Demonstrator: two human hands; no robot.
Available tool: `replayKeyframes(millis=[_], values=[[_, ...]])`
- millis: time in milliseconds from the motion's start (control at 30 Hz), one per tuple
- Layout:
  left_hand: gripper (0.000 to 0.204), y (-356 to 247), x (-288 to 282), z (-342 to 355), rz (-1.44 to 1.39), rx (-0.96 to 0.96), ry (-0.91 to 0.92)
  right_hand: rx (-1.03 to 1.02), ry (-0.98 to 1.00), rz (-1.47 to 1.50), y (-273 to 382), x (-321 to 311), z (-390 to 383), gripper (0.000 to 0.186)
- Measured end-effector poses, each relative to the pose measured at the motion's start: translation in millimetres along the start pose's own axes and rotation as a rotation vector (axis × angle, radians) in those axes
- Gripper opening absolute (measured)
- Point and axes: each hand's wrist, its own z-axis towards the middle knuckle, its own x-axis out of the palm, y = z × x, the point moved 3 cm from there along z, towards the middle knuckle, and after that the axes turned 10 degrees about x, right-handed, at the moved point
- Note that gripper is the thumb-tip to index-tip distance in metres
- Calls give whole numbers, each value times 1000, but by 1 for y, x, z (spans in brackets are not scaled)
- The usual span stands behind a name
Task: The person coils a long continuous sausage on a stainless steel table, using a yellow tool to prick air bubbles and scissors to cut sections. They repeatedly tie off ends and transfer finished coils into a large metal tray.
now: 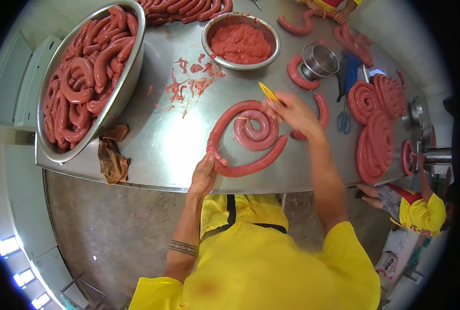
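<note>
A coiled raw sausage (254, 170) lies on the steel table (168, 62) in front of me, with a paler spiral (255, 137) inside its outer loop. My left hand (206, 169) pinches the sausage at the loop's left side, where a thin string crosses it. My right hand (284, 111), over the coil's upper right, grips a slim yellow tool (265, 89), its tip pointing up and left. A short curved sausage (321, 108) lies just right of that hand, partly behind my arm.
Left are a large sausage tub (134, 77) and brown cloth (111, 160). Behind are a mince bowl (240, 41), scraps (191, 85) and a steel pot (318, 57). Right are blue scissors (343, 121) and sausage coils (374, 150). Co-workers stand at the far edge (330, 8) and right (421, 212).
</note>
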Motion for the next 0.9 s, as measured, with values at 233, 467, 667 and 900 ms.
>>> replayKeyframes(millis=[233, 467, 667, 900], values=[[15, 6, 1, 4, -178, -287, -421, 420, 588, 159, -88, 94, -158, 46], [15, -51, 30, -23, 1787, 546, -64, -232, -147, -216, -8, 160, -26, 24], [23, -43, 6, -9, 826, 234, -327, -286, 290, 183, 40, 187, -8, 24], [21, -14, -2, -3, 1119, 303, -158, -282, 5, 918, 51, 31, -25, 26]])
